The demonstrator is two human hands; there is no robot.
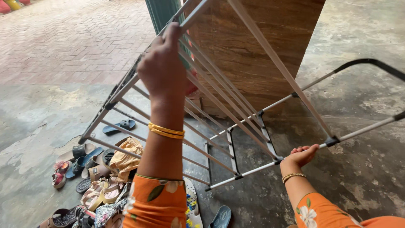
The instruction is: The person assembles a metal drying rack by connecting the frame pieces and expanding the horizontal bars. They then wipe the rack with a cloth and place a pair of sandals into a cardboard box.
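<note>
A folding metal-rod drying rack (219, 105) is standing centre; a pile of mixed sandals and slippers (90, 181) is lying near-left, a brown wooden panel (253, 46) rising behind.

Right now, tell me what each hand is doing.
Left hand: closed around an upper rail of the grey metal folding drying rack.
Right hand: closed around a lower rail.

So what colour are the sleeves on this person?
Orange with a floral print, on the sleeves, clearest in the head view.

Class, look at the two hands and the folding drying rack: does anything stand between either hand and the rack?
Nothing visible does. The left hand grips an upper bar of the drying rack; the right hand grips a lower bar.
</note>
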